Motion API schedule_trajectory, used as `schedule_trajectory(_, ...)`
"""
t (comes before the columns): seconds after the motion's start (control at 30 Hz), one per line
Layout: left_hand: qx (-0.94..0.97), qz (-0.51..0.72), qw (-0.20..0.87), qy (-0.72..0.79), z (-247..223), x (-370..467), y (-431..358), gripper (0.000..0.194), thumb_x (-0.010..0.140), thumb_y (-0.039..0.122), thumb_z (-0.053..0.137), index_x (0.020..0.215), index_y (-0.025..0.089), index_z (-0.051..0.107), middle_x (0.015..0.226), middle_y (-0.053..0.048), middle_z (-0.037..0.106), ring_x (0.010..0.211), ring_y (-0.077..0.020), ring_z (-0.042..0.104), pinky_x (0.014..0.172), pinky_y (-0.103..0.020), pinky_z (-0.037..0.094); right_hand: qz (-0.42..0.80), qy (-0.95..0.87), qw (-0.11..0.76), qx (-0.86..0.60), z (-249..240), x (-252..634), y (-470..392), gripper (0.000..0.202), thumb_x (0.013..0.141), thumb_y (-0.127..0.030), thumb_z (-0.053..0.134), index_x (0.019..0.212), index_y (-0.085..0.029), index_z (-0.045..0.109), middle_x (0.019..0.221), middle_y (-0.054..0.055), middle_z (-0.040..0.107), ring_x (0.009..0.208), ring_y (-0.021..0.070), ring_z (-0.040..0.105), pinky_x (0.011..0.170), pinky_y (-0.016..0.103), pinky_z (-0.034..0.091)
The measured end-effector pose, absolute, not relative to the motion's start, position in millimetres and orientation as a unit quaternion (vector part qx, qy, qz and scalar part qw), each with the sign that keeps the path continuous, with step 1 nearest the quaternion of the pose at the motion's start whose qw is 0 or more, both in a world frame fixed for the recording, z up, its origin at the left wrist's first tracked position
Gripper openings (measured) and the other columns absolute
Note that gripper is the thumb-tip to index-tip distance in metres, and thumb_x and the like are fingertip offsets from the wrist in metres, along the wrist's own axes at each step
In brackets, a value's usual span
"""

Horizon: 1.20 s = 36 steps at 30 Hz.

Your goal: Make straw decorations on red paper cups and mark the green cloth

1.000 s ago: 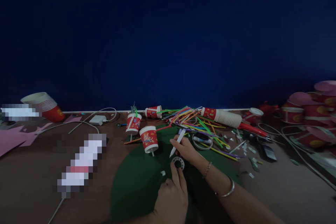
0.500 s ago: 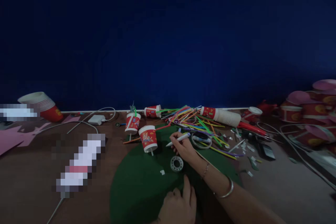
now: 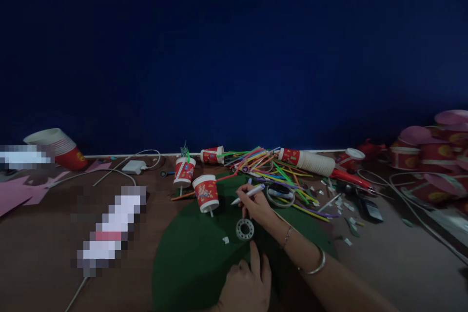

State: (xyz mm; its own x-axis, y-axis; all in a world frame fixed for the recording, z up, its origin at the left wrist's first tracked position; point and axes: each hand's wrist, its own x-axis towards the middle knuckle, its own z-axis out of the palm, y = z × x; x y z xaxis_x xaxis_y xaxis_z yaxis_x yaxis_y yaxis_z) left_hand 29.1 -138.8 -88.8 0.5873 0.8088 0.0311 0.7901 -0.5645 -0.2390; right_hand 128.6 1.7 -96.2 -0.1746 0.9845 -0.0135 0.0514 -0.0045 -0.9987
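Observation:
A white marker (image 3: 255,192) is held in my right hand (image 3: 255,206), its tip pointing left over the round green sheet (image 3: 183,258). Just below that hand, a round grey ring with small holes (image 3: 244,229) lies on the green sheet. My left hand (image 3: 247,285) rests on the sheet nearer to me, its index finger stretched out to the ring's lower edge and other fingers partly bent, holding nothing. A red paper cup with a straw (image 3: 206,193) stands at the sheet's upper left edge. Left of the ring is a white scrap (image 3: 225,240).
Colourful straws (image 3: 263,163) lie piled behind my right hand. Stacked cups (image 3: 310,161) lie beyond them, with red scissors (image 3: 353,178) and paper scraps to the right. A white charger (image 3: 134,167) with cables and a cup stack (image 3: 58,147) are at the left.
My left hand has shifted slightly up and left, its index finger now at the ring. The ring has moved a little left. My right hand still holds the marker in nearly the same place.

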Motion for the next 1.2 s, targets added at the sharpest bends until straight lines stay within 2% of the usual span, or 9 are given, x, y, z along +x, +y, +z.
schedule_trajectory(0.2, -0.881, 0.015, 0.159, -0.445, -79, 30, -139, 0.039, 0.084, 0.019, 0.049, 0.122, 0.024, 0.057, 0.126, -0.018, 0.056, 0.061, -0.0156, 0.062, 0.048, -0.026, 0.049, 0.537, -0.549, 0.442, -0.463, -97, 129, 2, 0.033, 0.079, -0.05, 0.051, 0.086, -0.019, 0.048, 0.056, -0.007, 0.052, 0.031, 0.0061, 0.047, 0.027, 0.014, 0.026)
schedule_trajectory(0.4, -0.846, 0.016, 0.208, -0.49, -84, 28, -133, 0.052, 0.078, 0.012, 0.053, 0.129, 0.02, 0.051, 0.136, -0.023, 0.045, 0.055, -0.0126, 0.057, 0.042, -0.025, 0.047, 0.537, -0.546, 0.442, -0.467, -97, 129, 2, 0.031, 0.079, -0.049, 0.052, 0.086, -0.019, 0.049, 0.056, -0.006, 0.053, 0.031, 0.0061, 0.047, 0.028, 0.014, 0.027)
schedule_trajectory(0.63, -0.837, 0.018, 0.198, -0.509, -105, 29, -130, 0.059, 0.076, 0.017, 0.055, 0.134, 0.016, 0.045, 0.135, -0.026, 0.045, 0.049, -0.0103, 0.055, 0.041, -0.024, 0.047, 0.541, -0.541, 0.442, -0.468, -96, 128, 2, 0.033, 0.077, -0.051, 0.052, 0.086, -0.019, 0.049, 0.055, -0.007, 0.053, 0.031, 0.0061, 0.046, 0.028, 0.014, 0.026)
schedule_trajectory(0.8, -0.828, 0.026, 0.199, -0.523, -97, 29, -129, 0.061, 0.073, 0.014, 0.057, 0.133, 0.014, 0.046, 0.138, -0.026, 0.041, 0.049, -0.0112, 0.056, 0.04, -0.025, 0.048, 0.545, -0.542, 0.442, -0.463, -96, 128, 2, 0.031, 0.078, -0.049, 0.052, 0.085, -0.019, 0.049, 0.055, -0.007, 0.053, 0.031, 0.0058, 0.047, 0.028, 0.014, 0.026)
schedule_trajectory(0.97, -0.834, 0.061, 0.171, -0.522, -87, 30, -127, 0.056, 0.074, 0.016, 0.058, 0.129, 0.011, 0.05, 0.132, -0.028, 0.047, 0.045, -0.0123, 0.059, 0.037, -0.025, 0.048, 0.545, -0.534, 0.449, -0.465, -96, 128, 3, 0.034, 0.076, -0.051, 0.053, 0.084, -0.019, 0.049, 0.054, -0.007, 0.053, 0.032, 0.0064, 0.047, 0.03, 0.015, 0.027)
schedule_trajectory(1.1, -0.83, 0.088, 0.169, -0.525, -92, 35, -127, 0.054, 0.076, 0.012, 0.054, 0.13, 0.01, 0.049, 0.13, -0.031, 0.046, 0.042, -0.013, 0.06, 0.036, -0.025, 0.049, 0.533, -0.526, 0.457, -0.48, -96, 129, 4, 0.034, 0.076, -0.052, 0.053, 0.076, -0.019, 0.047, 0.053, -0.004, 0.056, 0.04, 0.0089, 0.05, 0.035, 0.017, 0.031)
schedule_trajectory(1.2, -0.83, 0.086, 0.191, -0.517, -101, 36, -126, 0.054, 0.075, 0.006, 0.05, 0.128, 0.009, 0.05, 0.128, -0.032, 0.048, 0.041, -0.0131, 0.06, 0.037, -0.026, 0.049, 0.503, -0.56, 0.449, -0.482, -91, 129, 3, 0.033, 0.079, -0.049, 0.052, 0.067, -0.02, 0.044, 0.05, -0.004, 0.051, 0.046, 0.01, 0.05, 0.043, 0.019, 0.035)
